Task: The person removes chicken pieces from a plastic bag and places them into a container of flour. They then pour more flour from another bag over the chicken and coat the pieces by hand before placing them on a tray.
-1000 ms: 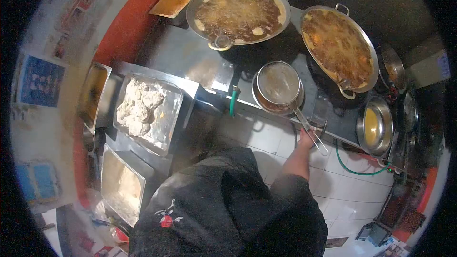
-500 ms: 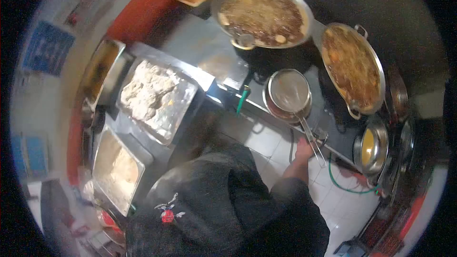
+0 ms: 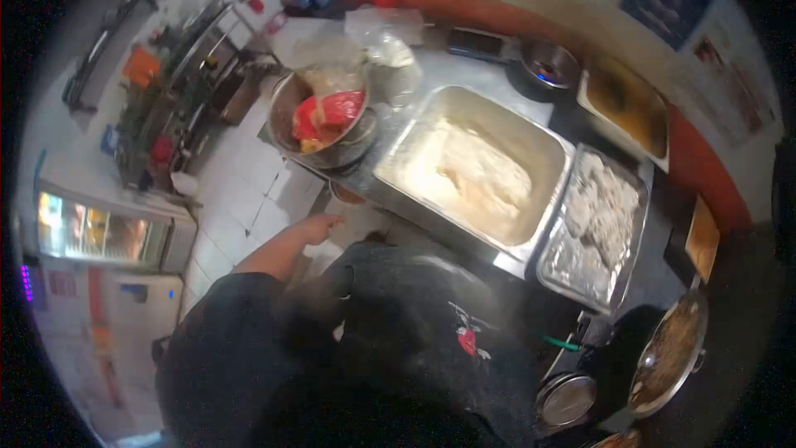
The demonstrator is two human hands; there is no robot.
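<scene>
My left hand [image 3: 319,229] is at the left of the view, over the floor just off the counter's front edge. One finger points right, the others look loosely bent, and I see nothing in them. Above it on the counter stands a metal pot [image 3: 282,120] with a red item inside. A deep metal pan [image 3: 551,168] of pale flour lies to its right, with a lumpy coated mass in the flour. Beside that is a shallow tray [image 3: 551,270] with whitish coated pieces. My right hand is out of view.
A pan [image 3: 701,315] of dark frying food and a round strainer [image 3: 570,398] are at the lower right. A container [image 3: 662,134] of yellowish liquid stands behind the tray. Left are a lit display fridge [image 3: 108,232] and a cluttered shelf.
My view has swung left from the frying pans to the flour pan and pot. My right hand, earlier by the stove's front edge, has left the view. My left hand has come into sight.
</scene>
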